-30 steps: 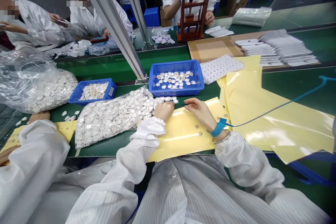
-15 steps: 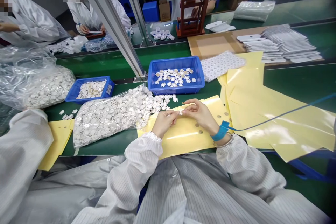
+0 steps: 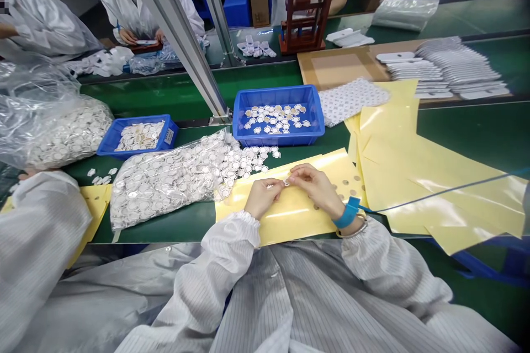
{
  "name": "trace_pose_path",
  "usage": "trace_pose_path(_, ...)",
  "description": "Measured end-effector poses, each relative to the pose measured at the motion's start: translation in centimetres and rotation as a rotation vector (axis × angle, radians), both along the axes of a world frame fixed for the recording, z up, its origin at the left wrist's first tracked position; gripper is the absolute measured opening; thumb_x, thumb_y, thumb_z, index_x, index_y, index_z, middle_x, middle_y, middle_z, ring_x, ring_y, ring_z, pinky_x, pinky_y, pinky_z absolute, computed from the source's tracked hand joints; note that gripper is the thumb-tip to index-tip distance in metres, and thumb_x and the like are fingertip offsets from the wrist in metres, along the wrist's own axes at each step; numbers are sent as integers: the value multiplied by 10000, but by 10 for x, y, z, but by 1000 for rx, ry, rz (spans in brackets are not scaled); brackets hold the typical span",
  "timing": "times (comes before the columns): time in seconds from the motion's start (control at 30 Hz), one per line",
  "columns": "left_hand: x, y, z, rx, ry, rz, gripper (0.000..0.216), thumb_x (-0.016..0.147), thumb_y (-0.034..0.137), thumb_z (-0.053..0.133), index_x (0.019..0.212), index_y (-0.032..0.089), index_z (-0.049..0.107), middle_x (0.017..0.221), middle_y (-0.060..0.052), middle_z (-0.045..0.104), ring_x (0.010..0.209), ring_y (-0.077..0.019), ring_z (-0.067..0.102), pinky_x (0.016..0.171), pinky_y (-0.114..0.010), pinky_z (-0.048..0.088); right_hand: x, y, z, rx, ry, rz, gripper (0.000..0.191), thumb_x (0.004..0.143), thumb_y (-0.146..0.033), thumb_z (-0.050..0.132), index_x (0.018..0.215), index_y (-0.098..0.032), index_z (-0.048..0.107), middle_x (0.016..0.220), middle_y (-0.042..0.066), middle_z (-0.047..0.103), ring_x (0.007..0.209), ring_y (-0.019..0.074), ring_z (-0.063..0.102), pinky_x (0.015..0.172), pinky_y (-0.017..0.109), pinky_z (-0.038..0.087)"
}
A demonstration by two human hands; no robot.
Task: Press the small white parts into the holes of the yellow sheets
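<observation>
The bare left hand (image 3: 261, 197) and the right hand (image 3: 318, 187) have closed together, their fingertips pinching a small round white-and-silver disc (image 3: 286, 182) just above a glossy yellow backing sheet (image 3: 290, 222), beside a clear plastic bag of matching discs (image 3: 165, 179).

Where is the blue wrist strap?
In the head view, the blue wrist strap wraps the person's right wrist, just behind the right hand, over the yellow sheet.
</observation>
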State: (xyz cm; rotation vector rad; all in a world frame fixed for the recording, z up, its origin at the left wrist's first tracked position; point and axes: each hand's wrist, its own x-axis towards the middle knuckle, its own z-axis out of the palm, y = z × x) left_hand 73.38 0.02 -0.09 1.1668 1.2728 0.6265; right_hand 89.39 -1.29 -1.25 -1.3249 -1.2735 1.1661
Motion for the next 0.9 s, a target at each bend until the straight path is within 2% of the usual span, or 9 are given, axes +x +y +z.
trace_pose_path(0.27,0,0,0,7,-10,-11,258,689,388,593,657,137,646,430,58,419,431,-66,301,472,-230,241,-3,0,-1,-15,-34,12,202,743,-377,648,709,-180,627,957,60,593,937,196,565,827,326,440)
trace_pose_path(0.7,0,0,0,6,-34,-13,254,687,388,612,651,139,648,430,57,410,432,-65,298,463,-229,225,-5,0,-3,19,-19,-11,220,741,-397,653,723,-181,613,943,70,586,895,201,576,821,360,454)
trace_pose_path(0.8,-1,-1,3,-2,-60,-7,242,691,377,618,686,138,654,439,58,407,437,-65,302,457,-226,215,-7,-1,-4,19,-12,-30,244,711,-414,685,723,-184,603,913,63,602,840,197,583,779,363,468)
trace_pose_path(0.9,-4,-4,14,16,-96,-32,240,716,368,615,746,135,662,447,60,397,442,-63,307,453,-220,213,-7,-3,4,-8,87,-34,272,677,-410,723,756,-192,581,808,31,620,767,179,598,739,347,488)
